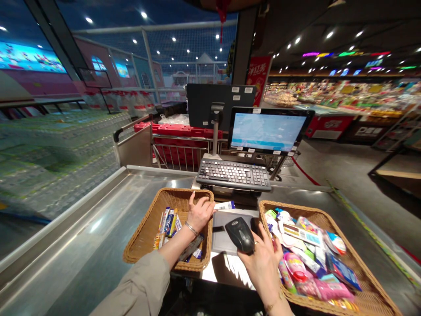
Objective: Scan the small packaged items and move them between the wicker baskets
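Note:
My right hand (263,261) is wrapped round a black barcode scanner (240,234), held over the grey pad between two wicker baskets. My left hand (199,213) reaches over the left basket (141,243), which holds a few small packets. Its fingers are curled round a small white and blue packet (225,205) that points toward the scanner. The right basket (368,298) is full of colourful snack packets and sweets (305,256).
A keyboard (234,174) and a lit touch screen (267,131) stand behind the baskets, with a second monitor's back (210,103) beyond. The steel checkout counter (82,245) stretches to the left. Red shopping baskets (177,131) sit behind a rail.

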A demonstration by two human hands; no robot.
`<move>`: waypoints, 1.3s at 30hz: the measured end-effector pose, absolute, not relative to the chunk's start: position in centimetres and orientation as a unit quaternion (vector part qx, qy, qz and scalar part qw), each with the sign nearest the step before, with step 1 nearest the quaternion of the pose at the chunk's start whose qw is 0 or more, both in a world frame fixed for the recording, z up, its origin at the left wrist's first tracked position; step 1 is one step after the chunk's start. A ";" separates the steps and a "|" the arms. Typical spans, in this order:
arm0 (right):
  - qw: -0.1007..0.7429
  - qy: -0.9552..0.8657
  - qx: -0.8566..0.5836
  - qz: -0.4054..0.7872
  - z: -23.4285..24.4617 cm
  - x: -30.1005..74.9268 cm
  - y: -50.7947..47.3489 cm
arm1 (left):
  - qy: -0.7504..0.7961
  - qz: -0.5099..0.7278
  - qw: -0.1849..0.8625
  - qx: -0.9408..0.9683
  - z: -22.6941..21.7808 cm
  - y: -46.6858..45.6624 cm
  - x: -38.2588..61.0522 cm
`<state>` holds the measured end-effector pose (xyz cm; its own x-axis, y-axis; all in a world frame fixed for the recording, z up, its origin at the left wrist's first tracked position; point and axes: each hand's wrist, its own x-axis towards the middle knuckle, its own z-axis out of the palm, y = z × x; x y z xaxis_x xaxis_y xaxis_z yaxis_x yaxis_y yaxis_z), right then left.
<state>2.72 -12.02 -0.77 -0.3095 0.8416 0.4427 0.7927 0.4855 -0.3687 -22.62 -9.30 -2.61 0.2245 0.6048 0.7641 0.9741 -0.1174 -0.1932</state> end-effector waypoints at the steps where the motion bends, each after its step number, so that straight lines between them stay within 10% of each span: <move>1: 0.302 -0.807 -0.506 0.039 -0.8 2.8 -12.0 | -0.564 -0.263 0.350 -0.700 -2.6 -9.3 -22.6; 39: 0.322 -0.685 -0.653 -0.011 -0.8 11.0 -11.8 | -0.430 -0.307 0.335 -0.780 0.5 -2.5 -13.5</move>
<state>11.03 -11.81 -0.83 0.0600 0.8883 0.4553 0.9026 0.1466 -0.4048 -13.46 -2.50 0.54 0.4420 0.4647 0.7672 0.8765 -0.4054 -0.2595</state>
